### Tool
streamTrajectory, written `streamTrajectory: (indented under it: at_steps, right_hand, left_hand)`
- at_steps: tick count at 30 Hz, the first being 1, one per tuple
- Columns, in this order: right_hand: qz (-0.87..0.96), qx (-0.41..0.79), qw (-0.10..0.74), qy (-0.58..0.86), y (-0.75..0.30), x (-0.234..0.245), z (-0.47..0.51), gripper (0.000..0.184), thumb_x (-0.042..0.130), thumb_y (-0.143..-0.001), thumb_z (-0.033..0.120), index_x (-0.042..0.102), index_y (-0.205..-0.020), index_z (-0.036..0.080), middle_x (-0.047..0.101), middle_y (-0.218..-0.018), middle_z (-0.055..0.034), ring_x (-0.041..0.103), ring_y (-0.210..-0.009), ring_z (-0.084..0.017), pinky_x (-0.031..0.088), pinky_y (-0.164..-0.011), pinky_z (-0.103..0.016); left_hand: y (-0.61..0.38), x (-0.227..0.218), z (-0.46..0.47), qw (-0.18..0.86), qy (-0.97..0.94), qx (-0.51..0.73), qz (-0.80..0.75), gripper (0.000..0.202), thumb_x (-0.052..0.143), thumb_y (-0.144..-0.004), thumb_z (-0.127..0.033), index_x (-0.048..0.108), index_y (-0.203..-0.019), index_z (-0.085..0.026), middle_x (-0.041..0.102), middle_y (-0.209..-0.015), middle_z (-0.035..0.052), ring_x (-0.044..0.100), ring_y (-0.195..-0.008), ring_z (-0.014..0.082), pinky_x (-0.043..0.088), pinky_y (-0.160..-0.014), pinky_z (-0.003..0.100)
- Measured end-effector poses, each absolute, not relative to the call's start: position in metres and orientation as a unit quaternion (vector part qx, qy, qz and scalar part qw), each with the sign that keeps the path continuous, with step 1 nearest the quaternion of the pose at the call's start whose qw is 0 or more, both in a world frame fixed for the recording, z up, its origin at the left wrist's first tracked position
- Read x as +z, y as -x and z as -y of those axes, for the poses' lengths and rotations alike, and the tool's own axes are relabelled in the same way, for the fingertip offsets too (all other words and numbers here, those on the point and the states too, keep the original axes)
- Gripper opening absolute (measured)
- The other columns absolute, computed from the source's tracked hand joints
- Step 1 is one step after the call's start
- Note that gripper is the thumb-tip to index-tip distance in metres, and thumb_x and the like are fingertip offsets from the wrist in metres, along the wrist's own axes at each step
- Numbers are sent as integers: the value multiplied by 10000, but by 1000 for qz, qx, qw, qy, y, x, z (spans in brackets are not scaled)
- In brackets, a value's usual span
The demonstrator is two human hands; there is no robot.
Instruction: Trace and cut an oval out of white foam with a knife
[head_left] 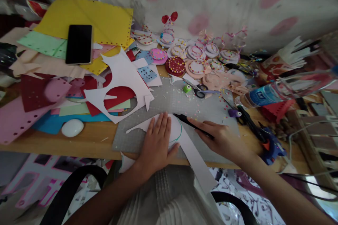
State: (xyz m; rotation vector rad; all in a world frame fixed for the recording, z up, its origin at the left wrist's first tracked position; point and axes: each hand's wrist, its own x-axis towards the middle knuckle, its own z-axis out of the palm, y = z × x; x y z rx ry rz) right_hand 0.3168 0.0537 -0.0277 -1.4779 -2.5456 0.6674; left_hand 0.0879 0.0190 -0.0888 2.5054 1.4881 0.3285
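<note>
My left hand (158,140) lies flat with fingers stretched out on a piece of white card (196,158), pressing it to the grey cutting mat (169,95). A curved green line is drawn on the card just right of my fingers. In my right hand (224,140) is a slim black craft knife (195,125), its tip at the card's upper edge near the green line. A long strip of the card runs down over the table edge towards my lap. Beyond my left hand, another white card sheet (118,66) has a large round hole cut in it.
Coloured paper and a phone (79,44) lie at left, near a white oval object (72,128). Decorated paper cakes (195,52) line the wall. Scissors (199,92) lie on the mat. A plastic bottle (264,95) and blue glue gun (273,146) are at right.
</note>
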Motion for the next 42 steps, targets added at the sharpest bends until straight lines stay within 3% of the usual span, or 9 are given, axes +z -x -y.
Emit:
streamTrajectory:
  at_steps: [12, 28, 42]
  right_hand:
    - [842, 230, 72, 482, -323, -27, -54, 416, 449, -998, 305, 516, -1403, 238, 710, -925, -50, 699, -741, -164, 523, -642, -230]
    - [864, 114, -40, 489, -318, -21, -48, 457, 363, -1008, 265, 433, -1458, 295, 691, -853, -18, 672, -609, -148, 460, -500, -232]
    - [858, 143, 43, 491, -339, -8, -45, 422, 417, -1001, 274, 507, -1411, 237, 684, -806, -27, 650, -597, -124, 476, -551, -202]
  left_hand:
    - [-88, -87, -19, 100, -850, 105, -507, 795, 455, -909, -482, 240, -1490, 16, 198, -1580, 232, 141, -1481, 332, 115, -1194, 505]
    - [-90, -88, -19, 102, -846, 91, -516, 823, 481, -889, -472, 226, -1490, 29, 163, -1584, 240, 115, -1486, 331, 98, -1191, 518]
    - [-89, -88, -19, 100, -847, 95, -513, 822, 478, -886, -467, 220, -1491, 26, 153, -1588, 238, 105, -1486, 336, 98, -1191, 519]
